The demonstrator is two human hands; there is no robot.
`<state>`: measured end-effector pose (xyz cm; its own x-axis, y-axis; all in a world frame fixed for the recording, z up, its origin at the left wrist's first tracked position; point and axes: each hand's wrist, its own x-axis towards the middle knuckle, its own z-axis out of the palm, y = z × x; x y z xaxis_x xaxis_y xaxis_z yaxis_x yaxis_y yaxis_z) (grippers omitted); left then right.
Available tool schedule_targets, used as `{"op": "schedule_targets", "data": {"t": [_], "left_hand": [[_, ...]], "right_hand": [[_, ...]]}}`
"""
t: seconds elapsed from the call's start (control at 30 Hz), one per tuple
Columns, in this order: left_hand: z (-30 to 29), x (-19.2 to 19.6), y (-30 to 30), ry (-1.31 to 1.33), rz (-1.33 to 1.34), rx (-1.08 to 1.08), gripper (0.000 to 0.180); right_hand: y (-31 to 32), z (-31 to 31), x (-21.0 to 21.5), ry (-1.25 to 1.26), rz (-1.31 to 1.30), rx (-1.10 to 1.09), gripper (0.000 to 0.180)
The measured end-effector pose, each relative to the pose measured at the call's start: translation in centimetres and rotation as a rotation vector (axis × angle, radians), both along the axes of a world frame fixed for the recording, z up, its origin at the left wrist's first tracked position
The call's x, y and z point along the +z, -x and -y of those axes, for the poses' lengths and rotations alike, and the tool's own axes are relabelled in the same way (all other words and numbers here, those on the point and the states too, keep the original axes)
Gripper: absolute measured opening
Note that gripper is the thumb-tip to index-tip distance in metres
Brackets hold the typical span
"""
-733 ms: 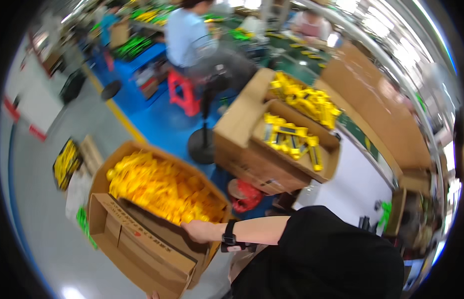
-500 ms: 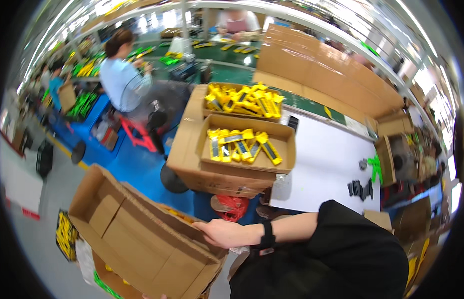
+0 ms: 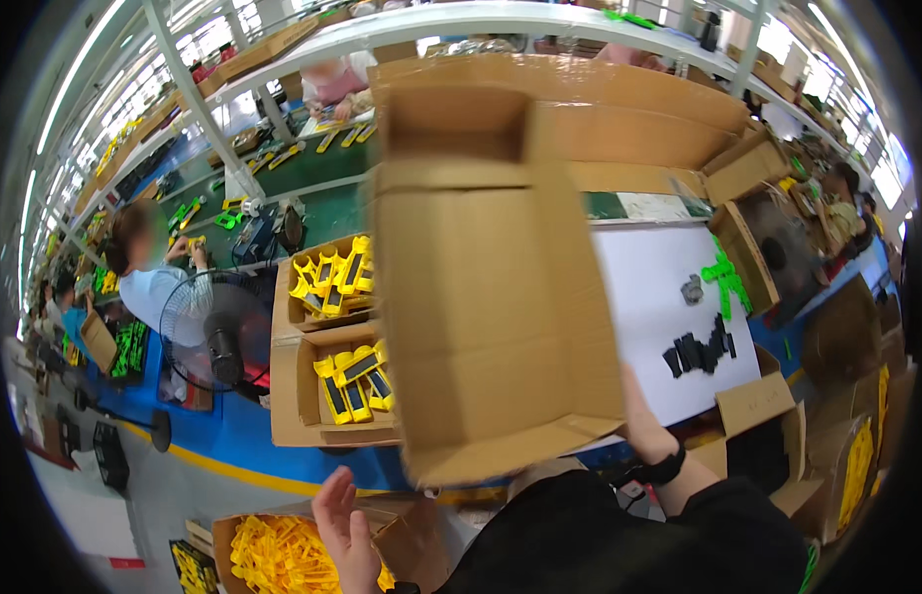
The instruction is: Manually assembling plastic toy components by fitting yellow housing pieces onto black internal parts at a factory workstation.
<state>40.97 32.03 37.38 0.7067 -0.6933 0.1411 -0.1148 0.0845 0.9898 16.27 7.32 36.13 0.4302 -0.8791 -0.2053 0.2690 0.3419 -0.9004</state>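
Note:
An empty, shallow cardboard box [image 3: 491, 297] is held up in front of me, its open side facing me. My right hand [image 3: 641, 416] grips it at its lower right edge; the fingers are mostly hidden behind the cardboard. My left hand [image 3: 348, 530] is open and holds nothing, its fingers apart. Below that hand stands a large carton, heaped with yellow plastic parts [image 3: 283, 552]. Left of the raised box, two cardboard trays hold yellow pieces with dark strips: a farther group [image 3: 334, 279] and a nearer group [image 3: 354, 384].
A white tabletop [image 3: 639, 282] on the right carries black pieces [image 3: 701, 351] and green parts [image 3: 723, 280]. A fan [image 3: 223, 342] stands at left, near a seated person in light blue [image 3: 154, 292]. Cartons [image 3: 758, 406] stand at right; a tall cardboard sheet [image 3: 649, 114] lines the back.
The empty box has moved from the lower left up to the centre, in my right hand. My left hand has come into view, open and off the box. The view has turned rightward.

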Motion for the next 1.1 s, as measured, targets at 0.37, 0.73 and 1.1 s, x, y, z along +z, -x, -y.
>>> {"op": "schedule_targets", "data": {"t": [0.37, 0.73, 1.1], "left_hand": [[-2.2, -12.7, 8.5, -0.782, -0.144, 0.244, 0.02], [-22.6, -17.0, 18.0, -1.155, -0.267, 0.652, 0.029], [-41.4, -18.9, 14.3, -0.903, -0.015, 0.969, 0.02]], "right_hand": [[-1.4, 33.2, -19.4, 0.55, -0.783, -0.487, 0.059], [-7.5, 48.7, -30.2, 0.093, -0.495, 0.135, 0.057], [-18.4, 7.8, -13.9, 0.711, -0.354, 0.151, 0.036]]}}
